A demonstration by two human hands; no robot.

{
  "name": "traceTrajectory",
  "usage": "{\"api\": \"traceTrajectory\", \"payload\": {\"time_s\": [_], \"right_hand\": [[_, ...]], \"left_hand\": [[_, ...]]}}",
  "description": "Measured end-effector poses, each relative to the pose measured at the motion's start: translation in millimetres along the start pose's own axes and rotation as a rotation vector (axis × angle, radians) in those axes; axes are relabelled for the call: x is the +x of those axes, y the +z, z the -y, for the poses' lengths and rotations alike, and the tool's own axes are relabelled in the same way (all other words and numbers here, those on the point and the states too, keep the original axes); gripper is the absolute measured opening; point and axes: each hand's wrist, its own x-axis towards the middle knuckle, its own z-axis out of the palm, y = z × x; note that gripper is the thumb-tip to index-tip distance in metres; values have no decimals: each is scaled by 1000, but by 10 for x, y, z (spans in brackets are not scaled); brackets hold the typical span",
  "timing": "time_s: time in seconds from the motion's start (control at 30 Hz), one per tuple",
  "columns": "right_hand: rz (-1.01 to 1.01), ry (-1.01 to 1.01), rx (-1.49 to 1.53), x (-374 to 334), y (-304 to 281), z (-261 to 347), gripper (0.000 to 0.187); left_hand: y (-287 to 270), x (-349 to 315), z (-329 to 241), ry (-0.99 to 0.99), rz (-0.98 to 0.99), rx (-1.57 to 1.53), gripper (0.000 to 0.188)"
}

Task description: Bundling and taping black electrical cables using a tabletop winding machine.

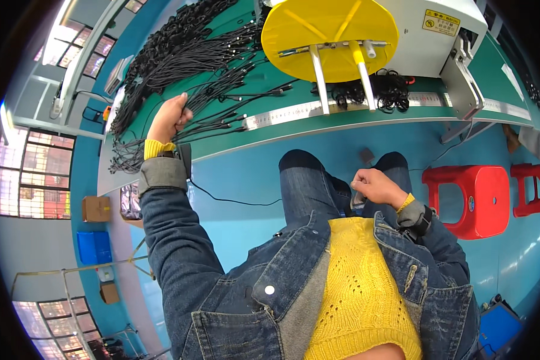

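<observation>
The left hand (169,117), at ten o'clock, has its grip closed on a bundle of black cables (192,66) that fan out over the green desk (270,129) toward eleven and twelve. The right hand (375,187), near three o'clock of centre and over the lap, is closed in a fist around a small grey object (358,200). A yellow disc (330,36) stands at twelve, a red stool (477,201) at three.
</observation>
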Motion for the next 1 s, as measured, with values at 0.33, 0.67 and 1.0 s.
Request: {"api": "traceTrajectory", "payload": {"time_s": [0.33, 0.67, 1.0], "right_hand": [[30, -10, -21, -46, 11, 65, 22], [-72, -125, 80, -147, -66, 191, 17], [-810, -852, -202, -499, -554, 1262, 42]], "left_hand": [[-220, -359, 117, 483, 173, -589, 30], [347, -1188, 270, 635, 122, -410, 19], [753, -1819, 555, 768, 112, -216, 17]]}}
